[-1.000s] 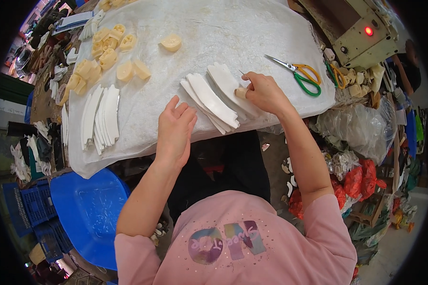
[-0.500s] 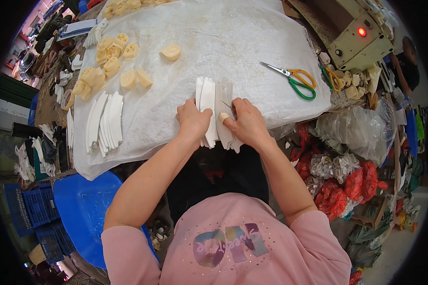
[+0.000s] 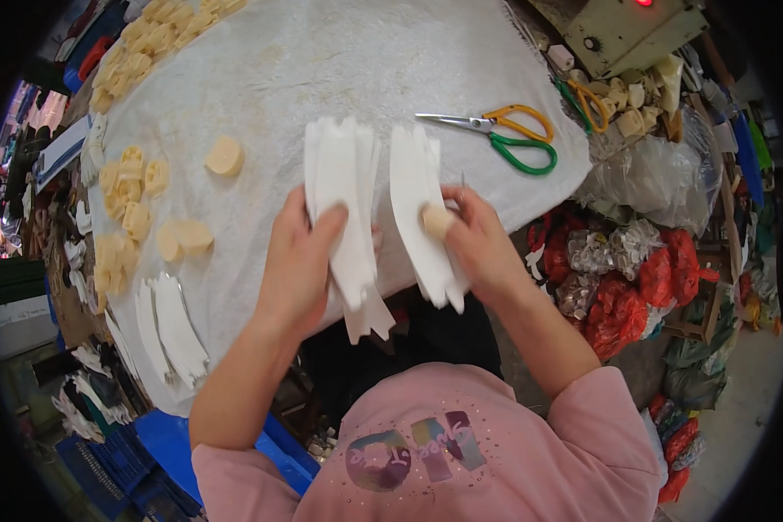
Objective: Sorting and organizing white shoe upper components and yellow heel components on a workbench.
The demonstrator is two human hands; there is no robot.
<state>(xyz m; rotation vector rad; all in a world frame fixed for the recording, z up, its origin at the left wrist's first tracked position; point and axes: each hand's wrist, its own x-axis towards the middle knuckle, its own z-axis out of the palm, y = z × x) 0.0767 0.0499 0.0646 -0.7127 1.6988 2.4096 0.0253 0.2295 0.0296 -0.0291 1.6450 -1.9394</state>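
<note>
My left hand grips a bundle of white curved strips with notched ends, thumb across the top strip. A second, smaller stack of white strips is pinched in my right hand, whose thumb wears a tan finger cover. Behind that hand a thin metal point sticks up; what it belongs to is hidden. Both bundles are raised over the near edge of the white-covered table, a narrow gap between them. More white strips lie at the table's left.
Scissors with one orange and one green handle lie at the right. Cream-coloured rolls sit at the left, more in a heap at the far left. A pale machine box stands far right; red plastic bags are below.
The strips, before held together upright near the table edge, are now split into two bundles and lifted toward me. My hands have moved apart. The view has shifted and tilted.
</note>
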